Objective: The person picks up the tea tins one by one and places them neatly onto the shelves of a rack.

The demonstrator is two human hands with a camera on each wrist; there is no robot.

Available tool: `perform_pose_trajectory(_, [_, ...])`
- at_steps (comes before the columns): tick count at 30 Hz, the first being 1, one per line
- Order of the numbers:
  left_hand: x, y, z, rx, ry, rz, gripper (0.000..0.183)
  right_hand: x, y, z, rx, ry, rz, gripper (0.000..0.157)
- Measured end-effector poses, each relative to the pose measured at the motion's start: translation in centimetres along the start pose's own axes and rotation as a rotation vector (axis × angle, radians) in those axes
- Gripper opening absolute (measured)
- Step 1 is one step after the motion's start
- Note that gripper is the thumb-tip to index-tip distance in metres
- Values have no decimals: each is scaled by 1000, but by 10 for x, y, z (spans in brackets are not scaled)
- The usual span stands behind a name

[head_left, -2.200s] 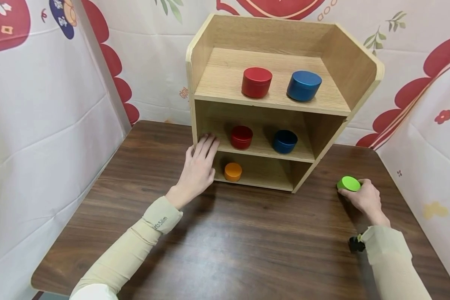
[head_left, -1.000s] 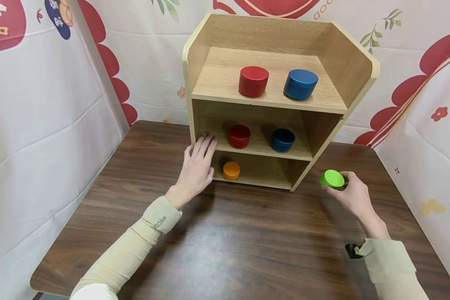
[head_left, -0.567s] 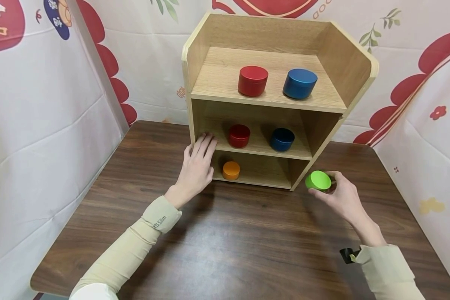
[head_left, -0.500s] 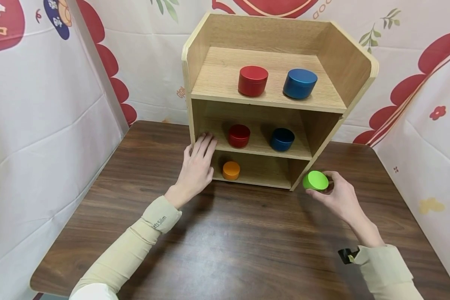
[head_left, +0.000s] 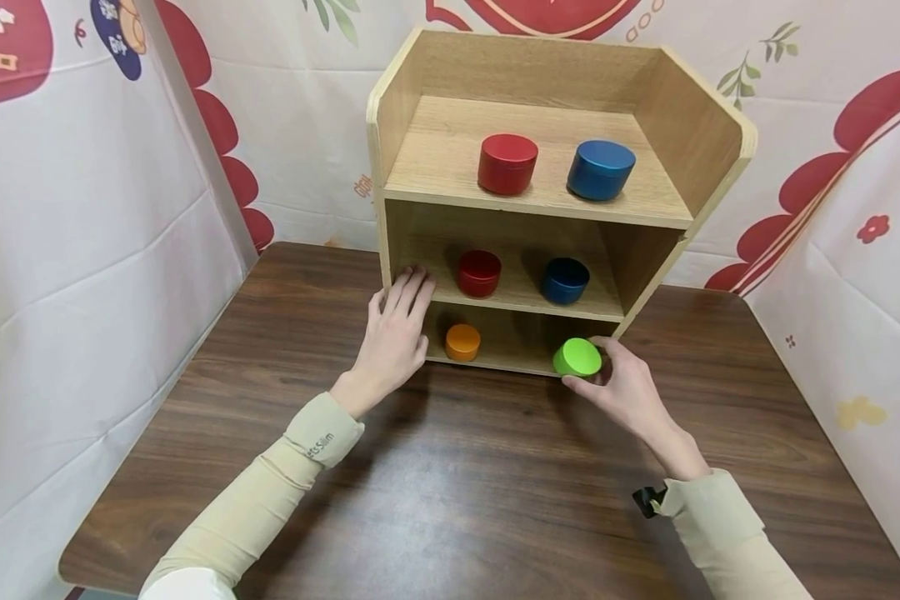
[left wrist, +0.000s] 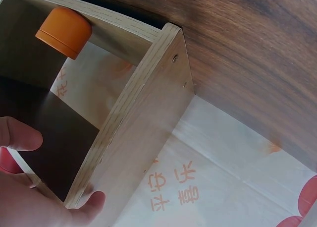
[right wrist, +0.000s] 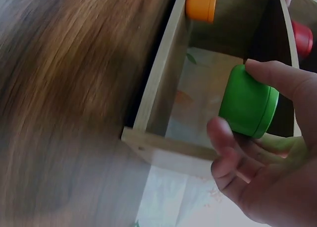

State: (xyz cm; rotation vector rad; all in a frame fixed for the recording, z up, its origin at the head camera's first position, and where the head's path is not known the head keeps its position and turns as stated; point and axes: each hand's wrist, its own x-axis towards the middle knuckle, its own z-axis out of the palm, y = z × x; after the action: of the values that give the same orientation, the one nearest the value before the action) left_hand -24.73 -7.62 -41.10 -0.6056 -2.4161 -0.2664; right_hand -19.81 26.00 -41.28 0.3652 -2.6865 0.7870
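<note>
My left hand (head_left: 394,329) holds the left side of the wooden shelf unit (head_left: 540,210). Its fingers reach over the middle board, and the thumb (left wrist: 22,134) lies below that board. One finger (left wrist: 91,207) bends round the outer face of the side panel. With thumb and fingers, my right hand (head_left: 630,390) grips a round green tin (head_left: 577,357), tilted, at the front of the bottom compartment's right end. In the right wrist view the green tin (right wrist: 247,102) overlaps that compartment's opening. An orange tin (head_left: 462,342) stands at the compartment's left.
On the top board sit a larger red tin (head_left: 507,165) and a blue tin (head_left: 602,170). A smaller red tin (head_left: 479,273) and a dark blue tin (head_left: 566,281) stand on the middle board. The unit stands on a brown wooden table (head_left: 450,500) before printed cloth walls (head_left: 120,250).
My right hand has carried the green tin leftward from the table's right side to the bottom compartment's front. The left hand keeps its hold on the unit.
</note>
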Motion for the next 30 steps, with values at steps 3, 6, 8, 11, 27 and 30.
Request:
perform_pose_trajectory(3, [0, 0, 0, 6, -5, -3, 84, 6, -2, 10, -5, -13, -2, 60])
perform_pose_trajectory(6, [-1, 0, -1, 11, -17, -4, 82, 12, -4, 19, -13, -18, 0, 61])
perform_pose_trajectory(8, [-1, 0, -1, 13, -23, -6, 82, 16, -4, 25, -19, -31, 10, 62])
perform_pose_trajectory(11, [-1, 0, 0, 16, -24, -7, 83, 22, -3, 33, -17, -62, 44, 63])
perform_pose_trajectory(27, [0, 0, 1, 9, -6, -10, 85, 36, 3, 56, -68, -171, 152, 68])
perform_pose_trajectory(30, [0, 0, 1, 6, -5, -9, 84, 37, 3, 58, -79, -181, 163, 69])
